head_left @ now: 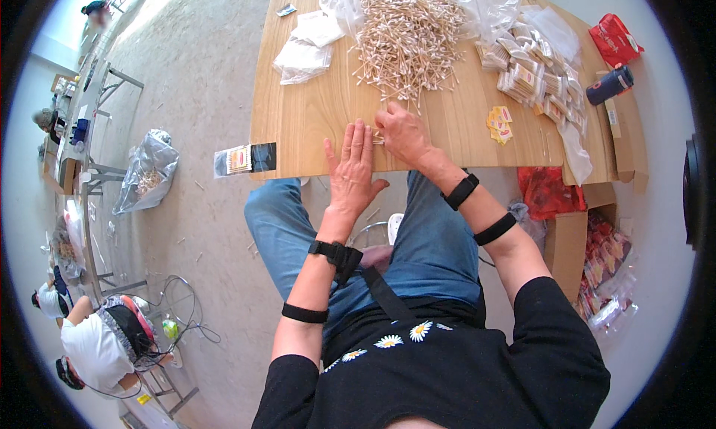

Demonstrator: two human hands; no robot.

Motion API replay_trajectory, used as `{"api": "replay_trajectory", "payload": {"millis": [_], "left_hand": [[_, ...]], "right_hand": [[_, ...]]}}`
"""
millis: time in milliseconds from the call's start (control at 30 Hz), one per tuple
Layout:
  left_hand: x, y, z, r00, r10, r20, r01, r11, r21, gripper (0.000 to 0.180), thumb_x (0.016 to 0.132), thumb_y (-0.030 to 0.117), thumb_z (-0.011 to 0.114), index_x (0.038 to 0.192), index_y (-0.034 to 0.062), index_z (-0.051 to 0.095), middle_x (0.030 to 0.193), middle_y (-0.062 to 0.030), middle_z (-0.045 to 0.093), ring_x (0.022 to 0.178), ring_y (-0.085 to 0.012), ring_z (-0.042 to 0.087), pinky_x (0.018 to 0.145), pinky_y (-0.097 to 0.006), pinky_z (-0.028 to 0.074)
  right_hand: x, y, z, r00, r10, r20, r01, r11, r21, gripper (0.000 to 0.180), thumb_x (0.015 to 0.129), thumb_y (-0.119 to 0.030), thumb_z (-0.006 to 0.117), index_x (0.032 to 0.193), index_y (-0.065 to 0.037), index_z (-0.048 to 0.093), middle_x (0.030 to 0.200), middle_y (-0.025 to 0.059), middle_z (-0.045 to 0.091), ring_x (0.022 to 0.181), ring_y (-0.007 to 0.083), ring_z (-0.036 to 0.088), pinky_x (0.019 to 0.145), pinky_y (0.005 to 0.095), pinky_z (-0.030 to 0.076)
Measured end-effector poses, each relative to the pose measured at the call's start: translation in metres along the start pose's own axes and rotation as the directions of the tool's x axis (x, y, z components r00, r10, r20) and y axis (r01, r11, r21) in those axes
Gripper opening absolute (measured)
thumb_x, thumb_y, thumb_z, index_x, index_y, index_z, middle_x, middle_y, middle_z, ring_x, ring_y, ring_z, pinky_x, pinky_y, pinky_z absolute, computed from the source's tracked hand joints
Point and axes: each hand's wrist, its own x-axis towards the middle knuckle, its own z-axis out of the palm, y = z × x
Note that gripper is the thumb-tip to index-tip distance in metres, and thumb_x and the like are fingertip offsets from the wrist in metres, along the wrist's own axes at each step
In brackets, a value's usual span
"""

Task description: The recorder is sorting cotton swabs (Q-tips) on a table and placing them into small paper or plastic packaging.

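Observation:
A large heap of cotton swabs [409, 38] covers the far middle of the wooden table, with loose ones straggling toward me. My left hand [352, 168] lies flat at the table's near edge, its fingers stretched forward and thumb out to the right. Close beside it, my right hand [403, 135] is curled, fingers bent to the left. A few cotton swabs [378, 138] show between the two hands, at the right hand's fingers; how many it grips is hidden.
Clear plastic bags [304, 60] lie at the table's far left. Packed swab bundles [533, 79] pile up at right, near small yellow cards [500, 124]. A dark bottle [610, 84] and red packet [616, 41] sit beyond. Open cartons [564, 254] stand below; people work at left.

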Motion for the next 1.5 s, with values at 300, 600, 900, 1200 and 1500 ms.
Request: {"api": "replay_trajectory", "payload": {"millis": [300, 600, 900, 1200, 1500], "left_hand": [[-0.003, -0.003, 0.007, 1.000, -0.007, 0.016, 0.006, 0.997, 0.076, 0.123, 0.060, 0.040, 0.089, 0.158, 0.0083, 0.022, 0.164, -0.0087, 0.019, 0.153, -0.0256, 0.017, 0.118, -0.066, 0.009], [-0.007, -0.001, 0.007, 0.999, -0.015, -0.038, 0.017, 0.997, 0.075, 0.117, 0.063, 0.038, 0.089, 0.156, 0.0074, 0.025, 0.158, -0.0109, 0.027, 0.151, -0.0281, 0.021, 0.115, -0.067, 0.014], [-0.008, -0.001, 0.010, 0.999, -0.035, -0.038, 0.038, 0.993, 0.108, 0.115, 0.064, 0.040, 0.087, 0.155, 0.0079, 0.026, 0.155, -0.0108, 0.028, 0.150, -0.0279, 0.022, 0.115, -0.067, 0.016], [-0.009, -0.001, 0.016, 0.998, -0.035, -0.055, 0.040, 0.994, 0.103, 0.119, 0.061, 0.040, 0.089, 0.156, 0.0089, 0.024, 0.157, -0.0106, 0.027, 0.150, -0.0280, 0.022, 0.115, -0.067, 0.016], [-0.008, -0.002, 0.016, 0.996, -0.022, -0.082, 0.030, 0.994, 0.107, 0.120, 0.060, 0.038, 0.089, 0.156, 0.0089, 0.024, 0.156, -0.0105, 0.028, 0.150, -0.0280, 0.022, 0.116, -0.066, 0.013]], "right_hand": [[-0.003, 0.015, -0.021, 0.994, 0.027, 0.109, -0.024, 0.999, -0.027, 0.007, 0.086, -0.008, 0.062, 0.091, -0.005, 0.064, 0.097, 0.0192, 0.062, 0.088, 0.0387, 0.067, 0.076, 0.0482, 0.055], [-0.001, 0.011, -0.012, 0.980, 0.196, -0.026, -0.198, 0.969, -0.152, 0.009, 0.083, -0.006, 0.062, 0.091, -0.002, 0.065, 0.098, 0.0180, 0.064, 0.091, 0.0365, 0.069, 0.076, 0.0447, 0.057], [0.047, -0.012, 0.008, 0.993, -0.015, -0.113, -0.008, 0.980, -0.197, 0.016, 0.082, -0.007, 0.061, 0.097, -0.006, 0.064, 0.105, 0.0130, 0.063, 0.098, 0.0339, 0.064, 0.081, 0.0439, 0.054], [0.049, 0.021, -0.002, 0.962, -0.236, -0.137, 0.200, 0.951, -0.237, 0.023, 0.079, -0.006, 0.062, 0.100, -0.006, 0.069, 0.106, 0.0055, 0.065, 0.100, 0.0288, 0.058, 0.090, 0.0415, 0.048], [0.002, 0.031, -0.011, 0.973, -0.109, -0.205, 0.065, 0.975, -0.212, 0.014, 0.074, 0.000, 0.061, 0.087, -0.002, 0.066, 0.093, 0.0144, 0.060, 0.099, 0.0326, 0.058, 0.085, 0.0438, 0.049]]}}
